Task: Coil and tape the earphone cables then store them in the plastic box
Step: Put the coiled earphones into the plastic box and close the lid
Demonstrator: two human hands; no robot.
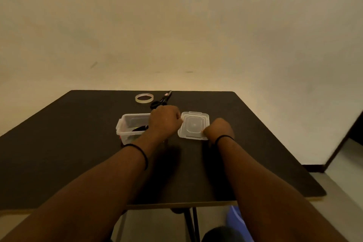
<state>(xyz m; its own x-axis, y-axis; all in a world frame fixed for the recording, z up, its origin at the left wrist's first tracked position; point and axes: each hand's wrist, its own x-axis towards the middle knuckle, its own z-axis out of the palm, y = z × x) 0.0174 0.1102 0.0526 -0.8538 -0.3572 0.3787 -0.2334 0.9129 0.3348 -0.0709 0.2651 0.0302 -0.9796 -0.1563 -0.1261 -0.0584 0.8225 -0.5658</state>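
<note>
A clear plastic box [127, 125] stands open on the dark table [78, 143], with a dark coiled earphone cable [140, 128] lying inside. Its clear lid [194, 124] lies flat just to the right. My left hand [165, 122] hovers over the box's right side with curled fingers that pinch the lid's left edge. My right hand [218, 129] grips the lid's near right corner, fingers curled under and hidden. The box's right wall is hidden behind my left hand.
A roll of clear tape [144, 98] and black scissors [161, 101] lie behind the box near the table's far edge. A plain wall rises behind the table. A blue object [235, 220] sits on the floor below the table's near edge.
</note>
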